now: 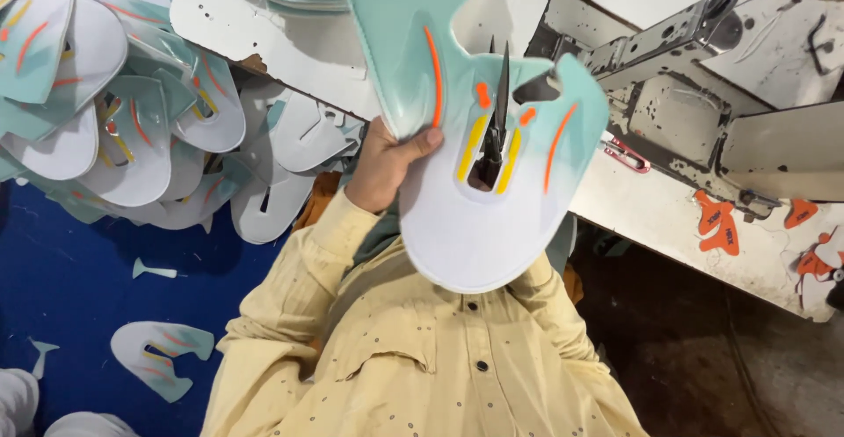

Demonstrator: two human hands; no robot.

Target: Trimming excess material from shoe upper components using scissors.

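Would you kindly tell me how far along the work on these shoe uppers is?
Possibly done: the pile of uppers, though it may be waiting. In hand: the left hand holds one mint-and-white upper, scissor tips through its opening. Left: unclear; one loose upper lies on the blue floor.

Obscured and cut-off items

Right hand hidden behind the shoe upper piece (475,138); scissors (497,129) handles concealed behind it; stacked pieces (97,94) cropped at left edge; sewing machine (703,76) cropped at right.

Left hand (387,166) raised, grip apparently closed
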